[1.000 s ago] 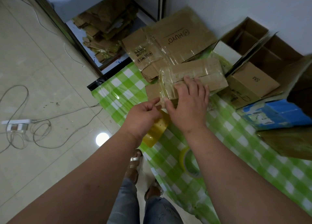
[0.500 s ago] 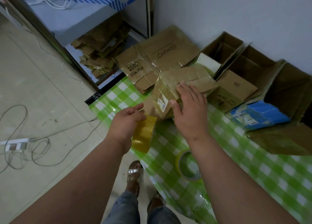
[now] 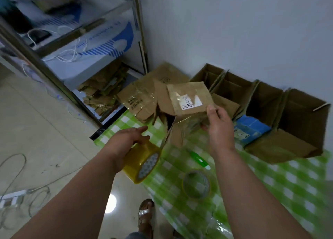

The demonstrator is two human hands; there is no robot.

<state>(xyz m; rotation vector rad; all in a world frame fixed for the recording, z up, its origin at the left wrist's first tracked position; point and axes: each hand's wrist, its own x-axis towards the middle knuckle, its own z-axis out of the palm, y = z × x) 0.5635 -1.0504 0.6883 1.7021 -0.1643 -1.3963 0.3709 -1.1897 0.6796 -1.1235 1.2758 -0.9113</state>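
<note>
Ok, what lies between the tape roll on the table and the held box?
A green pen-like tool lies on the checked tablecloth there, in the head view.

The white label (image 3: 188, 103) on the box (image 3: 180, 91) you hold shows a large "5"; its smaller print is illegible.

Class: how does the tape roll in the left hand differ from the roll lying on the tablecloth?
The held roll is fat and amber; the lying roll is a thin, pale ring. The held roll hangs tilted in the left hand, at the tablecloth's edge; the lying roll rests flat on it. Both are packing tape.
</note>
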